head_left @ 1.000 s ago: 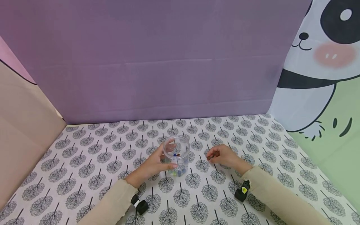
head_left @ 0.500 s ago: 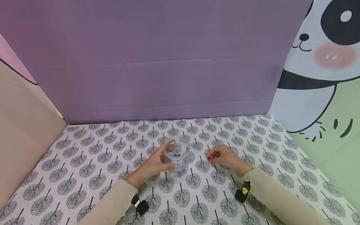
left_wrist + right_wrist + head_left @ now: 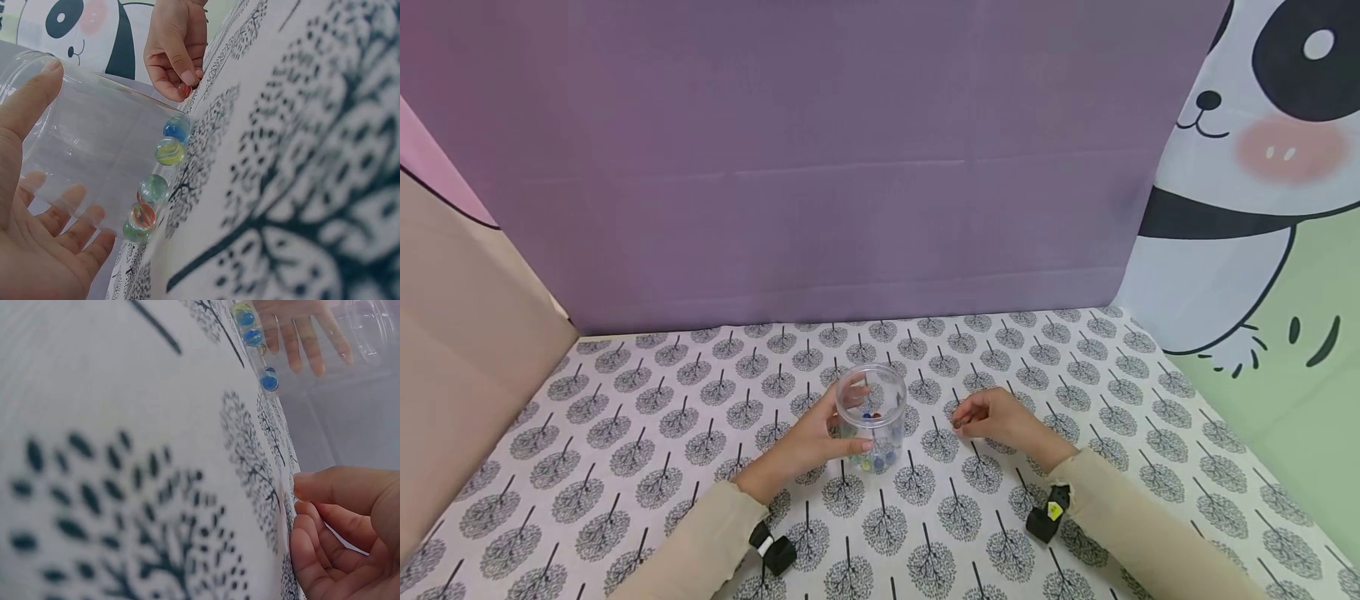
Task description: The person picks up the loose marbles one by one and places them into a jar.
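Open cloth [image 3: 647, 400] lies all round; only the jar [image 3: 872, 417] stands between the hands.

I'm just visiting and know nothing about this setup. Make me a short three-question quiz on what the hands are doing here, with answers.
1. True or false: the left hand grips the clear jar.
2. What lies in the bottom of the jar?
   A. coins  B. glass marbles  C. buttons
3. What does the right hand pinch just above the tree-print cloth?

Key
1. True; its fingers wrap round the upright jar.
2. B
3. A small reddish marble, seen in the left wrist view.
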`<move>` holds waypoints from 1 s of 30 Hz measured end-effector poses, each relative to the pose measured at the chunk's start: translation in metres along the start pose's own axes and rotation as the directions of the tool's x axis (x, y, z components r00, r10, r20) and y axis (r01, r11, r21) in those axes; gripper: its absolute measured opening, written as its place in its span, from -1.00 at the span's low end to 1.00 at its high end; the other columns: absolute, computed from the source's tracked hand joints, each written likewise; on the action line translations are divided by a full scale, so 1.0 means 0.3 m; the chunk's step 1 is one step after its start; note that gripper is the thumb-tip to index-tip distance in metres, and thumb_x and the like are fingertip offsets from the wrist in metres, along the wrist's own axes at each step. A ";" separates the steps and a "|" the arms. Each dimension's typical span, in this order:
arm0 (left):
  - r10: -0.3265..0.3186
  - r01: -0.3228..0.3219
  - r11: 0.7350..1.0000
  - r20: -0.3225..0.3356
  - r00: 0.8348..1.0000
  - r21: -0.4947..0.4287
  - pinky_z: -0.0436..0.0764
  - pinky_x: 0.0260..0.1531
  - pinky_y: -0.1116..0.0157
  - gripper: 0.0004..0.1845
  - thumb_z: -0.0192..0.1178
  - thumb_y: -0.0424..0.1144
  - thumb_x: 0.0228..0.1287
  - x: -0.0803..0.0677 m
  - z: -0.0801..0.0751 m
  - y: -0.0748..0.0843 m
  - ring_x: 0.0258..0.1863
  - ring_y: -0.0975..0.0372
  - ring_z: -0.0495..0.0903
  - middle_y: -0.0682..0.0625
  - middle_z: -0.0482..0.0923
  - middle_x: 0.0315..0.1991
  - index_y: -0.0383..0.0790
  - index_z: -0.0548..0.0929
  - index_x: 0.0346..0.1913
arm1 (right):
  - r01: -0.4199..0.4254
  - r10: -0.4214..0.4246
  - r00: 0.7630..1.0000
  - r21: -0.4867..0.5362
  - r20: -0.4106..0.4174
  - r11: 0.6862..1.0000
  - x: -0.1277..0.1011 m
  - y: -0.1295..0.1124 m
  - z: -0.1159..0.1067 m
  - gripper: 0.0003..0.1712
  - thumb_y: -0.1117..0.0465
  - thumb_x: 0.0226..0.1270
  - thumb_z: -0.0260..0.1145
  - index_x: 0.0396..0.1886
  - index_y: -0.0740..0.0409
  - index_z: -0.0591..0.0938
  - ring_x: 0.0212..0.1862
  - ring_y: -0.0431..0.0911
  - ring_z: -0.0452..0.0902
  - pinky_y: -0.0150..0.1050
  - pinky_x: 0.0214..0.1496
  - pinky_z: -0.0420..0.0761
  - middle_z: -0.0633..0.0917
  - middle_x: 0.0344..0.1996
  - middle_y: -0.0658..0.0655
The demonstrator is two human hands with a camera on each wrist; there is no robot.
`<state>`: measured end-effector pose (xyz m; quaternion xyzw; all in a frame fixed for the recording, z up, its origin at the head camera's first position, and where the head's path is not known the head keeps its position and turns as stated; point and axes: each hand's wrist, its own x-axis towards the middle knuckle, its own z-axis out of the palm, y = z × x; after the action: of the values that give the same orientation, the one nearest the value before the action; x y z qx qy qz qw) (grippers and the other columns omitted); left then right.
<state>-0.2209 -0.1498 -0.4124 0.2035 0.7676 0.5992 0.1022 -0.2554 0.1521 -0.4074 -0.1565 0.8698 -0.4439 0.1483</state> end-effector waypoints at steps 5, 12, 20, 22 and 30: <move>0.000 0.000 1.000 0.001 1.000 0.000 0.35 0.16 -0.18 0.00 0.42 -0.23 -0.02 0.001 -0.001 -0.001 0.19 -0.16 0.36 -0.10 0.17 0.41 0.12 0.05 0.45 | 0.018 -0.018 1.000 0.027 0.006 0.999 -0.007 0.001 -0.002 -0.80 0.34 0.05 0.39 -0.27 0.22 0.67 -0.37 -0.12 0.50 -0.38 -0.34 0.57 0.67 -0.40 0.04; -0.004 0.004 1.000 0.002 1.000 0.006 0.27 0.20 -0.22 0.00 0.41 -0.23 -0.01 0.002 0.000 0.000 0.21 -0.18 0.34 -0.12 0.17 0.41 0.05 0.04 0.46 | 0.026 -0.026 1.000 0.051 -0.002 0.998 -0.015 -0.001 -0.005 -0.80 0.33 0.08 0.37 -0.25 0.24 0.67 -0.35 -0.12 0.51 -0.40 -0.32 0.57 0.67 -0.38 0.06; -0.002 0.002 1.000 0.001 1.000 0.009 0.24 0.23 -0.20 0.00 0.41 -0.23 -0.01 -0.001 0.000 0.007 0.22 -0.17 0.33 -0.14 0.16 0.41 0.04 0.04 0.46 | 0.039 -0.039 0.999 0.046 -0.009 0.998 -0.017 -0.019 -0.008 -0.82 0.36 0.14 0.31 -0.22 0.27 0.66 -0.34 -0.12 0.50 -0.42 -0.31 0.58 0.64 -0.40 0.09; 0.004 -0.004 1.000 0.004 1.000 0.008 0.25 0.22 -0.22 -0.01 0.41 -0.23 0.00 -0.001 -0.001 0.006 0.22 -0.18 0.33 -0.15 0.15 0.41 0.04 0.04 0.46 | 0.045 -0.045 0.999 0.050 -0.008 0.998 -0.017 -0.023 -0.008 -0.81 0.35 0.14 0.31 -0.21 0.27 0.65 -0.34 -0.12 0.50 -0.42 -0.30 0.58 0.64 -0.39 0.09; 0.006 -0.006 1.000 0.006 1.000 0.000 0.29 0.19 -0.21 -0.02 0.41 -0.24 -0.01 0.000 0.000 0.008 0.22 -0.18 0.34 -0.17 0.14 0.41 0.10 0.06 0.45 | 0.080 -0.080 0.997 0.075 0.005 0.994 -0.019 -0.048 -0.008 -0.76 0.28 0.15 0.35 -0.17 0.27 0.64 -0.32 -0.10 0.53 -0.37 -0.28 0.62 0.64 -0.38 0.09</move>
<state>-0.2204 -0.1494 -0.4099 0.2079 0.7664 0.5990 0.1028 -0.2493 0.1482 -0.3936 -0.1873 0.8451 -0.4810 0.1394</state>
